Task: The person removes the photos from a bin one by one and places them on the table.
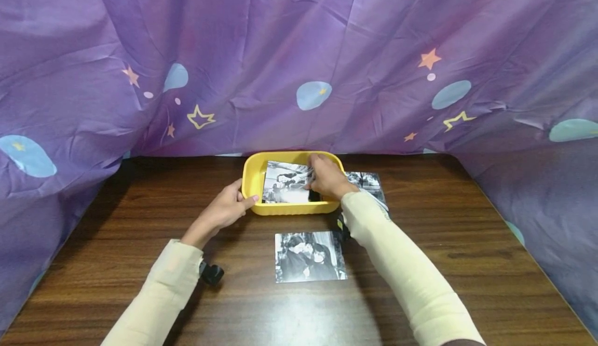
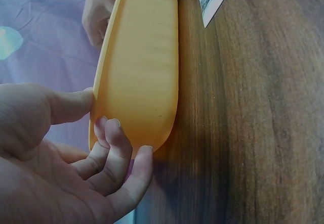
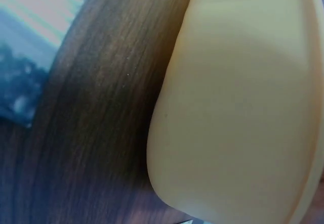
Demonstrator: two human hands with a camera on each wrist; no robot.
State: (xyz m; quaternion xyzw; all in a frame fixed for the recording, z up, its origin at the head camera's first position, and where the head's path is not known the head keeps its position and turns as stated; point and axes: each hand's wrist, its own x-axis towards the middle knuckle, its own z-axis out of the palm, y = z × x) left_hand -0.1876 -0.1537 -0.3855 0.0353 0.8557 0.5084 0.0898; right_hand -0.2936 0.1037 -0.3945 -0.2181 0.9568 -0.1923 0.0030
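A yellow plastic tray stands at the back of the table, near the curtain. My left hand grips its left end, thumb over the rim and fingers against the outer wall, as the left wrist view shows close up. Inside the tray lies a black-and-white photo. Reaching in over the right side, my right hand pinches this photo near its right edge; its fingertips are partly hidden. In the right wrist view the tray's outer wall hides the hand.
A second black-and-white photo lies flat on the wooden table in front of the tray. Further photos lie right of the tray, partly under my right forearm. A purple curtain hangs behind the table.
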